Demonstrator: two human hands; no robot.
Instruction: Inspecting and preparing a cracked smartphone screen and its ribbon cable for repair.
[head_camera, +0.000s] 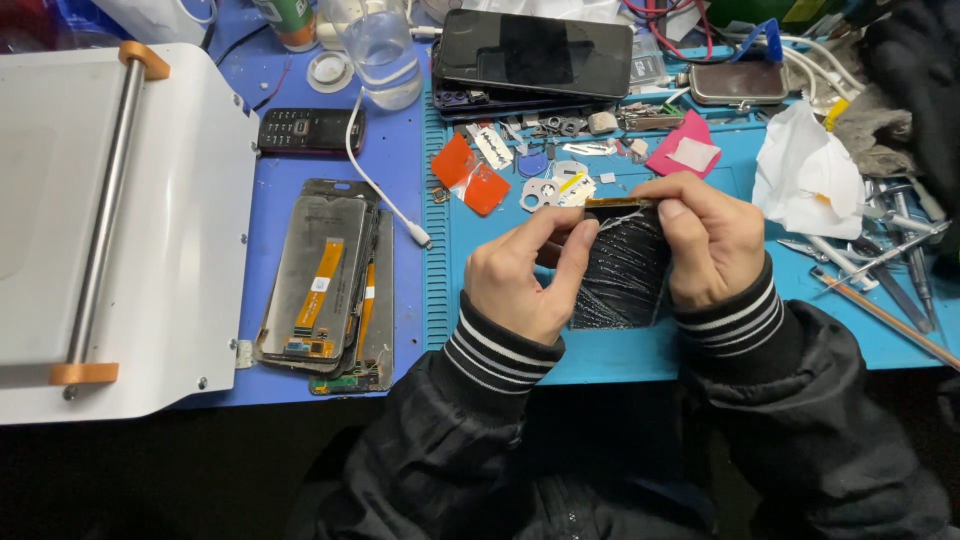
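Dark jacket sleeves with striped cuffs fill the bottom of my view, and from them my two hands meet over a cracked phone screen (622, 270). My left hand (527, 275) is clenched on the screen's left edge, thumb and forefinger pinching near its top. My right hand (712, 240) grasps the top right corner, fingertips pressed on a thin gold-coloured strip along the upper edge. Black glass, webbed with fine white cracks, stands tilted between both grips, its lower end close to the teal mat (700, 345).

That mat lies under the screen and reaches right of it, spread over a blue worktop (400, 150). Left of the screen, off the mat, a stack of display panels (325, 285) with orange flex ribbons lies flat. Further left sits a white machine (190, 230) with a steel roller bar. Beyond the screen lie an orange pick (470, 175), small metal parts, a pink card (683, 148) and a dark phone (535, 52) face up. Right of the screen are crumpled white tissue (805, 170) and a scatter of tweezers and screwdrivers (890, 265). A white cable (385, 195) runs past a small keypad phone (310, 130).
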